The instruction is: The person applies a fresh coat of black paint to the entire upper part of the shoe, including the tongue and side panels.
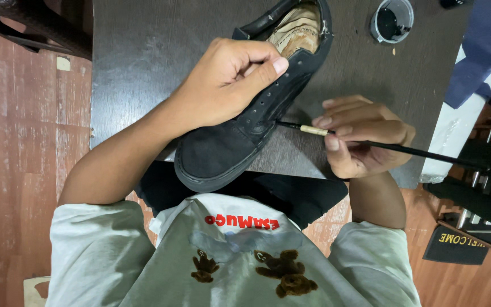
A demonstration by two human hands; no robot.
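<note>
A black canvas shoe (222, 150) lies on a dark wooden table (137, 62), its toe hanging over the near edge toward me. My left hand (228, 79) grips the shoe's upper by the eyelet side, thumb on top. A thin paintbrush (313, 130) with a black handle and a pale ferrule is pinched in the fingers of my right hand (362, 136). The brush tip touches the shoe's side near the sole. The shoe's tan insole (297, 31) shows at the opening.
A small clear cup of black liquid (392, 21) stands at the table's far right. Blue cloth (481, 51) and a white block lie at the right edge. A dark doormat (461, 245) and a metal rack sit on the reddish floor at right.
</note>
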